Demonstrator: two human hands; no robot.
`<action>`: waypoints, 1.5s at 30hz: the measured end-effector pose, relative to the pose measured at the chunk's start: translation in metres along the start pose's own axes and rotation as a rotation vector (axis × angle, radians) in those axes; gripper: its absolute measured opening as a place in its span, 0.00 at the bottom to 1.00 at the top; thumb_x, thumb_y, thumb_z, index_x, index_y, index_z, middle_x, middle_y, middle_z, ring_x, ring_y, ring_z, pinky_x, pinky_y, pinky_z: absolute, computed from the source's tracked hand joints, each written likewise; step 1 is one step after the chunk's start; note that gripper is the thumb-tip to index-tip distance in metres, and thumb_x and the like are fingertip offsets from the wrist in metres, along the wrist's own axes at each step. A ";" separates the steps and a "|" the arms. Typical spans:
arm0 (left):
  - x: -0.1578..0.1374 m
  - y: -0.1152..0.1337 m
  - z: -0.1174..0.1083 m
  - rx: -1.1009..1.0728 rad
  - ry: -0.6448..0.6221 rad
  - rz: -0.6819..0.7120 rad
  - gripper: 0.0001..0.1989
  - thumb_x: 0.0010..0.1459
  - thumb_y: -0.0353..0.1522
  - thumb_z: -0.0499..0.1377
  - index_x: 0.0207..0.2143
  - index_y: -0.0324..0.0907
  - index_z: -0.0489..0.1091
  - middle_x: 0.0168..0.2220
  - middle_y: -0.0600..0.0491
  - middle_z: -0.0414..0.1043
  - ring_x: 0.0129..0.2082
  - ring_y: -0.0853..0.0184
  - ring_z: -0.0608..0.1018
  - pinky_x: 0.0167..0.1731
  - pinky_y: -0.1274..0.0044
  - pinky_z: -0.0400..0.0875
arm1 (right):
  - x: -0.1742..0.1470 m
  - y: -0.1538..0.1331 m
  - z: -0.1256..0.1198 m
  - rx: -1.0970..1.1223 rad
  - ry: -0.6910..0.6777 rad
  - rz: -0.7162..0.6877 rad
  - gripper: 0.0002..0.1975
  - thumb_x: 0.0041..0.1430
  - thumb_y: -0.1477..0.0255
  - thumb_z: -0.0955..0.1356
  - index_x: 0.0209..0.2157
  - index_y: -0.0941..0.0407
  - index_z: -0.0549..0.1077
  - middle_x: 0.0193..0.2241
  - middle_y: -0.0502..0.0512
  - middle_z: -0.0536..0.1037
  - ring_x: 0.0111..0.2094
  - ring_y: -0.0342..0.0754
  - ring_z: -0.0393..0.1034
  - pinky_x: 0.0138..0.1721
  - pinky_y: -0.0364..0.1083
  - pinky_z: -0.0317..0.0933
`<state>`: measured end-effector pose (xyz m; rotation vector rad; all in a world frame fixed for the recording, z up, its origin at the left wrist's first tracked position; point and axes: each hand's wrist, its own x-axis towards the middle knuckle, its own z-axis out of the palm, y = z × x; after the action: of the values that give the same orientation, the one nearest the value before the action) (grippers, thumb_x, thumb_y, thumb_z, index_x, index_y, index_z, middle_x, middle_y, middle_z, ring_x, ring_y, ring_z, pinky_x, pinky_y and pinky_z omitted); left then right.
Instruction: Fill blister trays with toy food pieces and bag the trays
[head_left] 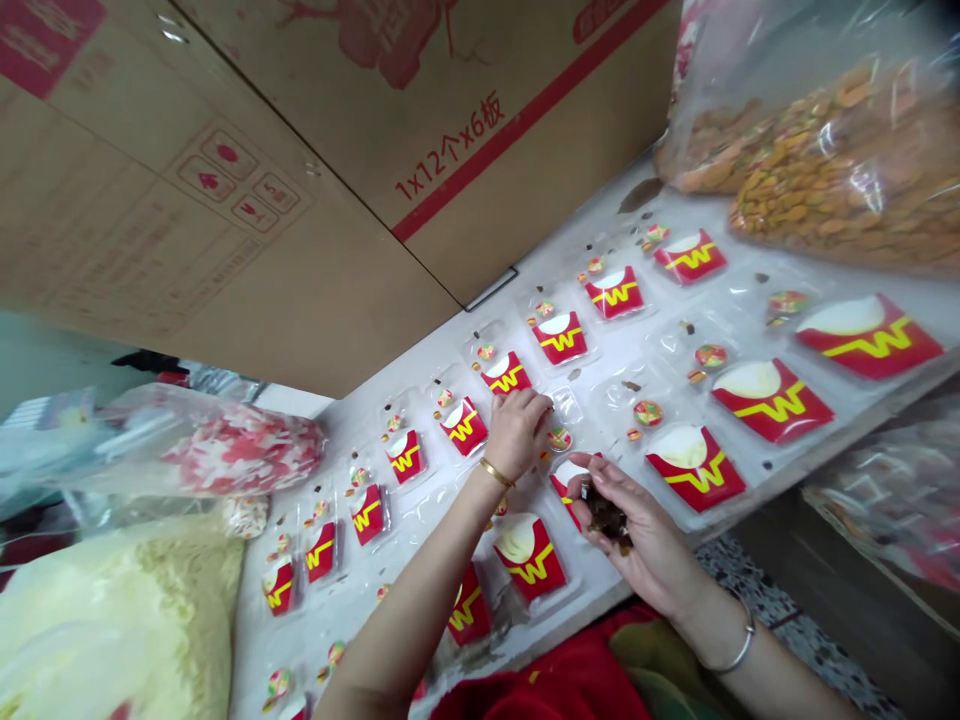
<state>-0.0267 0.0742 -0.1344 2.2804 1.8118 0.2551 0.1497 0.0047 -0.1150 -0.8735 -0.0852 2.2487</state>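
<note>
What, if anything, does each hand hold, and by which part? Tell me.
The right hand holds a loose heap of glossy dark brown pieces, cupped in the palm, with no single part gripped. Whether the left hand pinches anything cannot be told.

Clearance: from above, over the red-fronted packs. Cardboard walls off the worktop's far edge; an orange-filled bag obstructs the far right corner, a pale bag the left edge.
</note>
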 end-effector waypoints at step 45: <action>-0.160 -0.010 -0.055 -0.738 0.164 -0.326 0.06 0.60 0.35 0.56 0.32 0.41 0.67 0.32 0.53 0.70 0.33 0.69 0.73 0.37 0.76 0.65 | 0.009 0.099 0.047 -0.252 -0.035 0.031 0.16 0.59 0.60 0.66 0.45 0.54 0.68 0.31 0.51 0.72 0.22 0.40 0.64 0.17 0.38 0.47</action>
<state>-0.0865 -0.0758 -0.0847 1.4741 1.7284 0.8975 0.0573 -0.0545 -0.1134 -0.9719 -0.3804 2.3153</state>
